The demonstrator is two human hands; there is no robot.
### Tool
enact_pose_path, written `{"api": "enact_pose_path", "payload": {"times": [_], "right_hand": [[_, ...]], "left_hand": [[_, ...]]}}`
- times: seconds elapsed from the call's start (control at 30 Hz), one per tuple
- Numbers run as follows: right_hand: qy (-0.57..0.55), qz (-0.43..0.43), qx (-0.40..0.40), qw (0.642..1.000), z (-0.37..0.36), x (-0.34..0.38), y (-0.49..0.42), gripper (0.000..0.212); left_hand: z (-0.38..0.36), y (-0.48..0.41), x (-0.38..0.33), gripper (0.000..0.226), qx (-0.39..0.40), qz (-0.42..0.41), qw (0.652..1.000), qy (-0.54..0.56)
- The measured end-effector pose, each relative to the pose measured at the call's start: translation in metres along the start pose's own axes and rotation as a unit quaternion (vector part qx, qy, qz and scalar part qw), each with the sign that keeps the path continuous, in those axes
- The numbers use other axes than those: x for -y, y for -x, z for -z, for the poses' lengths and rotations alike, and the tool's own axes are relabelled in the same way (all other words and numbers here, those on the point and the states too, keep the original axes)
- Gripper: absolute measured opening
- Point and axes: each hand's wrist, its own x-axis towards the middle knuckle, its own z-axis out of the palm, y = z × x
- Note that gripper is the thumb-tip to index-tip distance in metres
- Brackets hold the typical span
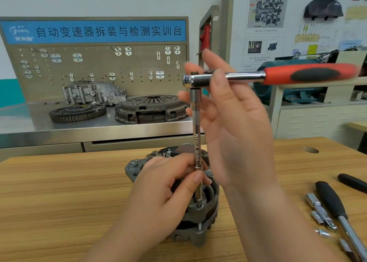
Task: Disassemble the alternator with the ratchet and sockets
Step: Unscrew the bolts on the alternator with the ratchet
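Head view: we see one alternator (198,236) and one ratchet (244,76). Our left grip (168,188) pinches the long bar (197,134); our right grip (234,126) is spread.

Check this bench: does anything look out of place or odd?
One thing: the ratchet sits on the upright extension bar over the alternator, yet its red handle is ungripped and blurred; the right hand is open at its head. The left hand pinches the bar.

Bare left hand (164,184), right hand (232,122).
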Motion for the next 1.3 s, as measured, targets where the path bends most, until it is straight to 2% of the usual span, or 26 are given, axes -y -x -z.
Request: {"api": "enact_pose_path", "payload": {"times": [0.1,0.3,0.4,0.53,0.6,0.67,0.87,0.97,1.07,1.2,1.3], "right_hand": [[0.068,0.063,0.0,0.996,-0.0026,0.0024,0.0017,0.023],[-0.064,-0.045,0.013,0.997,-0.0008,-0.0014,-0.0003,0.031],[-0.075,-0.084,0.01,0.994,0.0008,-0.0023,-0.0024,0.04],[-0.007,-0.013,0.009,1.0,-0.0009,-0.0036,0.0,0.022],[0.034,0.038,0.017,0.999,-0.0022,-0.0019,0.0007,0.021],[0.053,0.047,0.024,0.997,-0.0032,-0.0018,0.0006,0.022],[-0.067,-0.05,0.045,0.995,-0.0013,-0.003,-0.0013,0.034],[-0.076,-0.086,0.044,0.992,0.0004,-0.0035,-0.0017,0.041],[-0.038,-0.032,0.026,0.998,-0.0006,-0.0038,-0.0005,0.024],[0.025,0.077,0.017,0.997,-0.0049,-0.0014,0.0018,0.022],[0.0,0.032,0.004,0.999,-0.003,-0.0031,0.0018,0.023]], "left_hand": [[-0.0006,-0.0008,0.0002,0.023,-0.005,-0.002,1.0,-0.009],[-0.0012,0.0003,0.0017,0.021,-0.012,-0.013,1.0,0.011],[-0.0011,-0.0003,0.0011,0.02,-0.005,-0.02,1.0,-0.001],[-0.0011,-0.0001,0.001,0.02,-0.011,0.003,1.0,0.013],[-0.0016,-0.0005,0.0004,0.021,-0.014,0.003,1.0,0.007],[-0.0018,-0.0008,0.0004,0.023,-0.014,0.004,1.0,-0.001],[-0.0028,0.0012,0.0019,0.025,0.0,0.003,1.0,0.017],[-0.0025,0.0006,0.0013,0.019,-0.005,-0.005,1.0,-0.001],[-0.002,0.0,-0.0002,0.019,-0.012,0.017,1.0,0.005],[-0.0021,-0.0004,-0.0013,0.026,-0.011,0.026,1.0,0.013],[-0.0029,0.0002,-0.001,0.025,-0.013,0.021,1.0,0.006]]}}
